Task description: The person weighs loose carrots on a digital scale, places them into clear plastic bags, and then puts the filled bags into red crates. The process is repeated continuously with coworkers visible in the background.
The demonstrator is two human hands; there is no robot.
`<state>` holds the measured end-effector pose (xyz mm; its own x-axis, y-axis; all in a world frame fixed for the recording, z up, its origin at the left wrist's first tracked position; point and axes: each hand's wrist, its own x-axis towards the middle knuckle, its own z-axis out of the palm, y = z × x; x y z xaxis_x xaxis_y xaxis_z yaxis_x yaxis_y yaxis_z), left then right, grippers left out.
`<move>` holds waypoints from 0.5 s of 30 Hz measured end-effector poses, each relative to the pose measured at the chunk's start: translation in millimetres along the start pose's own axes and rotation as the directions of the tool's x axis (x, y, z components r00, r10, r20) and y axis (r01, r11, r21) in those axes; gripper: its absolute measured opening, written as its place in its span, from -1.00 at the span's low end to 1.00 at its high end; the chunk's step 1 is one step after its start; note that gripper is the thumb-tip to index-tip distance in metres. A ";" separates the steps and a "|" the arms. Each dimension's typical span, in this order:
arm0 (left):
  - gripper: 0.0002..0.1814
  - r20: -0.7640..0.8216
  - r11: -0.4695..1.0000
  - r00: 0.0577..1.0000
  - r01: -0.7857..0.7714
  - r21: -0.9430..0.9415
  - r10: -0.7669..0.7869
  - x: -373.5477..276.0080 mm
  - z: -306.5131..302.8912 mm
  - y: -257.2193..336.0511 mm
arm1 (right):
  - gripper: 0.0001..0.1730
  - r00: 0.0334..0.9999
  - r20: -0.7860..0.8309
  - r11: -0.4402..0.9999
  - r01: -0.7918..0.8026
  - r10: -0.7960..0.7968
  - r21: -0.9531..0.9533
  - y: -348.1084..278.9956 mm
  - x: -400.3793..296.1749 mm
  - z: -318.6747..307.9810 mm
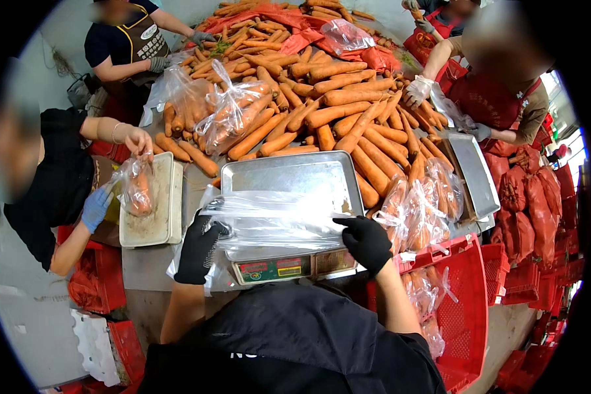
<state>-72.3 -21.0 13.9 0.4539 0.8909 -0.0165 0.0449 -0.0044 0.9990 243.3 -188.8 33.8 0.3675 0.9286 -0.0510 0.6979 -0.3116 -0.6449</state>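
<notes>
A clear plastic bag (280,221), flat and without carrots in it, is stretched sideways in front of me. My left hand (197,248), in a black glove with a dotted palm, grips its left end. At the right end my right hand (369,241), also black-gloved, pinches the plastic between thumb and fingers. Beneath the bag is the metal pan (290,170) of a weighing scale, partly hidden by the plastic. The scale's green front panel (273,270) faces me. Just beyond the pan lies a large heap of loose carrots (349,108).
Tied bags of carrots stand left (239,113) and right (418,216). A red plastic crate (460,315) at my right holds more bagged carrots. Another scale pan (473,172) is at right. At left, a co-worker (54,172) holds a carrot bag over a scale (150,226). Other workers surround the heap.
</notes>
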 end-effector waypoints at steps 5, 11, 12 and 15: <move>-0.80 -0.140 0.999 0.990 -0.029 0.037 0.034 10.2 22.5 3.5 | -0.75 0.899 0.357 0.867 0.047 -0.253 0.496 66.5 29.2 -30.8; -0.71 -0.268 0.973 0.957 -0.047 0.225 0.108 11.3 43.0 -1.0 | -0.68 0.991 -0.119 0.989 -0.039 0.056 0.140 143.0 88.8 -126.6; -0.60 -0.265 0.982 0.962 -0.016 0.186 0.066 9.5 48.6 -2.0 | -0.66 0.984 -0.166 0.992 -0.041 0.061 0.118 155.0 100.9 -138.6; -0.59 -0.219 0.938 0.974 0.023 0.345 0.056 4.7 63.7 -3.0 | -0.65 0.993 -0.114 0.986 -0.021 0.041 0.165 177.5 145.6 -148.5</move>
<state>-13.6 -45.8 8.2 0.2500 0.9670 0.0493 0.3597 -0.1400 0.9225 511.9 -138.8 25.1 0.4630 0.8863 0.0099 0.5789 -0.2939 -0.7606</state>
